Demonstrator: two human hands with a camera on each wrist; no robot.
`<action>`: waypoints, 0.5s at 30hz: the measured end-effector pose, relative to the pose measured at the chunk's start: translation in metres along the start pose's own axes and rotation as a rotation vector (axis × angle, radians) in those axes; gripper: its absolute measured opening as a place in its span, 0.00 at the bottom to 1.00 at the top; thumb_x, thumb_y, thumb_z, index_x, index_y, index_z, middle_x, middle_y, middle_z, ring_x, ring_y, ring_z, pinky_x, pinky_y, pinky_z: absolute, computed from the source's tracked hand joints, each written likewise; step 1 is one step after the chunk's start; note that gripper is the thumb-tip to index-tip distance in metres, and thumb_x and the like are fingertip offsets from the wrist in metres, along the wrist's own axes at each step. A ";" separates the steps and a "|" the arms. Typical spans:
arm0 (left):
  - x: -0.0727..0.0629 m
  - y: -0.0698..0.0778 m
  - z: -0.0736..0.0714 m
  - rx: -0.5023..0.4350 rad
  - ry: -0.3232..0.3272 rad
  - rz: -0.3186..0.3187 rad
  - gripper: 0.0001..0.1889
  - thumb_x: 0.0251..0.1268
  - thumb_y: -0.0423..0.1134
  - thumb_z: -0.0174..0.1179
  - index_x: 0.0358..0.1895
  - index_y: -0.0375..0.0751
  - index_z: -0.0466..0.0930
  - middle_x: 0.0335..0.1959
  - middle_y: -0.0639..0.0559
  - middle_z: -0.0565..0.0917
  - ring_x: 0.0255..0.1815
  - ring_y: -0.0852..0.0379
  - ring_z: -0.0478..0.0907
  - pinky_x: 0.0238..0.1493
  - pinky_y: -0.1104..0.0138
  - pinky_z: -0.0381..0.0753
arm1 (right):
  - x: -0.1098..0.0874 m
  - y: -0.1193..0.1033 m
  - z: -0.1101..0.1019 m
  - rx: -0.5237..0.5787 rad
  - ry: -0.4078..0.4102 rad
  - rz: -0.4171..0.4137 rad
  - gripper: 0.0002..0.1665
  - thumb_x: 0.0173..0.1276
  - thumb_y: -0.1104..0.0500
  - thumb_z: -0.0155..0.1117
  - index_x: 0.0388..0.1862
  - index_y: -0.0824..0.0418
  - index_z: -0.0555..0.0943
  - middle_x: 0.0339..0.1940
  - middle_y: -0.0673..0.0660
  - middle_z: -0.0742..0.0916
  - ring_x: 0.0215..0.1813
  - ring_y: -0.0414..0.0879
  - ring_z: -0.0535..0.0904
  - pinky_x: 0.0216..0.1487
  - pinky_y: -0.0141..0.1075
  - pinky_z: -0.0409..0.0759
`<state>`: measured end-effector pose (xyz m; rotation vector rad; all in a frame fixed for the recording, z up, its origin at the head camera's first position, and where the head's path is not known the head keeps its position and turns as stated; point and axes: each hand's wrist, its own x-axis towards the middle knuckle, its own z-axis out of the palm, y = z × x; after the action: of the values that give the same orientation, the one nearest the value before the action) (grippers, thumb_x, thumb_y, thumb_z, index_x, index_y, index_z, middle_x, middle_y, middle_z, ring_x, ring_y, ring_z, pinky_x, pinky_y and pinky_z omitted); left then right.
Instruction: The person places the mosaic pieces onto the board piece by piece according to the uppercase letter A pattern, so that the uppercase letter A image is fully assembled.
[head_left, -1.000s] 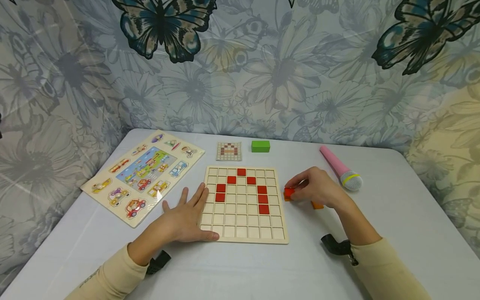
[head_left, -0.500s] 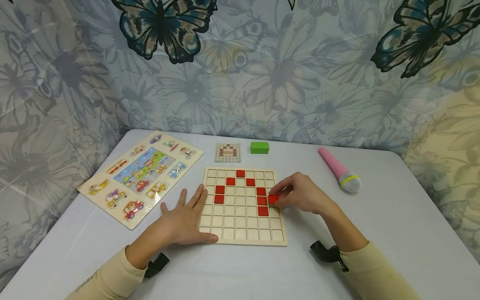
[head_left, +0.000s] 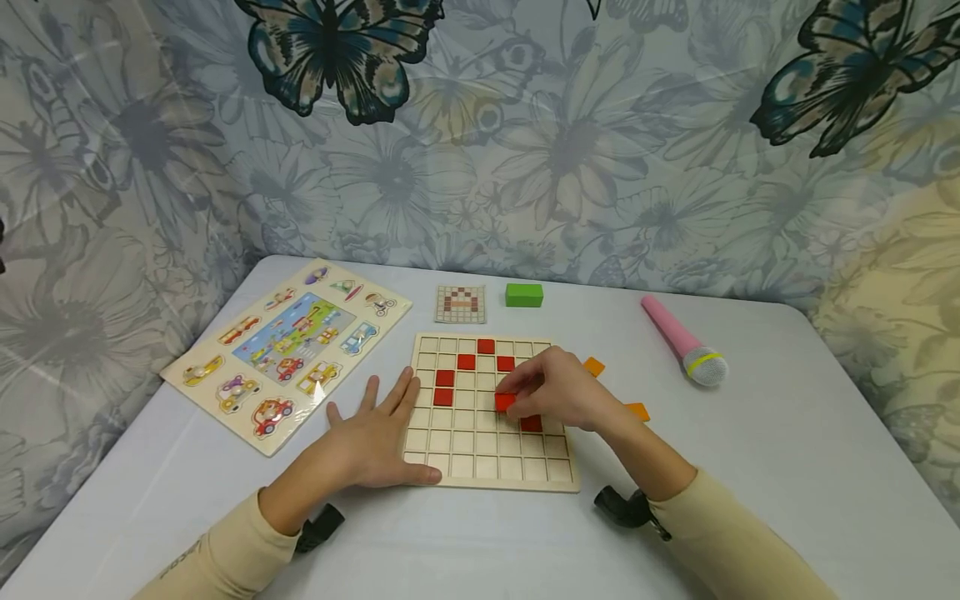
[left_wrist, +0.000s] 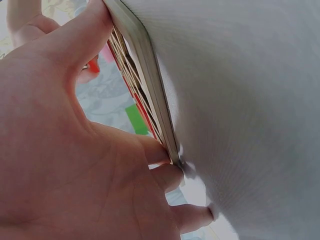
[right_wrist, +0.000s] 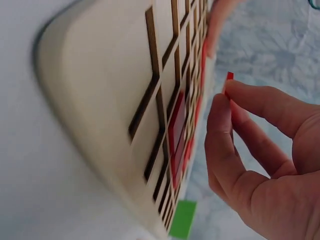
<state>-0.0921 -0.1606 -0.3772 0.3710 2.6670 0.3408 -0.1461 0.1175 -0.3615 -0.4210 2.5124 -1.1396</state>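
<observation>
A square wooden grid board (head_left: 475, 461) lies in front of me, with several red square tiles (head_left: 445, 387) set in its cells. My left hand (head_left: 367, 437) rests at the board's left side, fingers spread and thumb on the near left corner. In the left wrist view the thumb and fingers (left_wrist: 162, 175) touch the board's edge. Above the right half of the board, my right hand (head_left: 558, 392) pinches a red square tile (head_left: 506, 402) between thumb and fingers. The right wrist view shows that tile (right_wrist: 230, 76) raised off the grid. My right hand hides part of the board's right side.
Two orange tiles, one nearer (head_left: 637, 412) and one farther (head_left: 594, 367), lie right of the board. Behind it are a small patterned grid card (head_left: 461, 305) and a green block (head_left: 523, 295). A picture puzzle board (head_left: 255, 400) lies left, a pink microphone (head_left: 675, 333) right.
My right hand picked up the red tile right of the board and carried it left over the grid. Orange tiles are now uncovered there. My left hand has stayed in place.
</observation>
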 end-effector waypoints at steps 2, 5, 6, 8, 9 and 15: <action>0.001 0.000 0.000 0.005 0.001 0.000 0.70 0.50 0.77 0.69 0.87 0.42 0.40 0.89 0.50 0.36 0.85 0.26 0.38 0.61 0.13 0.43 | 0.002 -0.005 0.005 0.006 -0.009 -0.002 0.14 0.55 0.65 0.82 0.41 0.56 0.93 0.32 0.51 0.90 0.35 0.45 0.84 0.41 0.38 0.83; 0.001 0.000 0.000 0.015 0.000 -0.002 0.70 0.50 0.77 0.68 0.87 0.42 0.40 0.89 0.50 0.36 0.85 0.26 0.38 0.61 0.13 0.44 | 0.005 -0.013 0.012 0.022 -0.029 -0.011 0.14 0.54 0.65 0.83 0.41 0.56 0.93 0.34 0.51 0.91 0.35 0.45 0.84 0.41 0.38 0.83; 0.001 0.000 0.000 0.018 -0.001 -0.003 0.70 0.50 0.77 0.68 0.87 0.42 0.40 0.89 0.50 0.36 0.85 0.26 0.38 0.61 0.14 0.44 | 0.006 -0.016 0.015 0.028 -0.035 -0.015 0.14 0.54 0.65 0.83 0.41 0.56 0.93 0.34 0.51 0.91 0.35 0.45 0.85 0.41 0.38 0.83; 0.001 -0.001 0.000 0.022 -0.001 -0.004 0.70 0.50 0.77 0.68 0.87 0.42 0.40 0.89 0.50 0.37 0.85 0.26 0.38 0.62 0.14 0.44 | 0.008 -0.020 0.019 0.032 -0.047 -0.025 0.15 0.53 0.65 0.83 0.40 0.56 0.93 0.34 0.51 0.91 0.34 0.45 0.85 0.40 0.37 0.84; 0.001 -0.001 0.000 0.023 -0.002 -0.005 0.70 0.51 0.77 0.68 0.87 0.42 0.40 0.89 0.50 0.37 0.85 0.27 0.38 0.62 0.14 0.44 | 0.010 -0.022 0.022 0.028 -0.051 -0.026 0.15 0.52 0.66 0.83 0.40 0.56 0.93 0.33 0.51 0.91 0.34 0.45 0.85 0.40 0.37 0.84; 0.002 -0.001 0.000 0.035 -0.006 -0.010 0.69 0.51 0.77 0.68 0.87 0.43 0.40 0.89 0.51 0.37 0.86 0.27 0.38 0.62 0.14 0.45 | 0.018 -0.031 0.034 0.005 -0.065 -0.015 0.14 0.52 0.66 0.82 0.39 0.55 0.93 0.29 0.50 0.90 0.32 0.43 0.83 0.37 0.36 0.82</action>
<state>-0.0937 -0.1608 -0.3784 0.3689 2.6707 0.2904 -0.1439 0.0681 -0.3618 -0.4683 2.4541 -1.1198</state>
